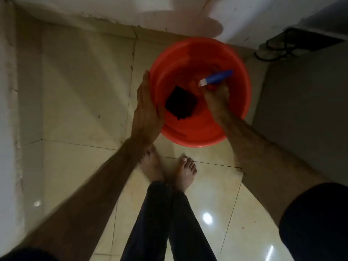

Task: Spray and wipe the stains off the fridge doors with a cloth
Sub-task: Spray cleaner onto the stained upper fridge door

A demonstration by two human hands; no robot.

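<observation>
An orange-red plastic basin [188,136] stands on the tiled floor in front of me. A dark folded cloth [181,103] lies inside it on the left. My right hand [217,99] reaches into the basin and its fingers close on a blue spray bottle with a white nozzle [216,78]. Something red sits under the bottle, blurred. My left hand [148,110] rests flat, fingers straight, against the basin's outer left rim.
My bare feet [169,170] stand just behind the basin on glossy cream tiles. A white wall base [113,17] runs along the top. A grey appliance side [305,110] with dark cables [278,48] stands at the right.
</observation>
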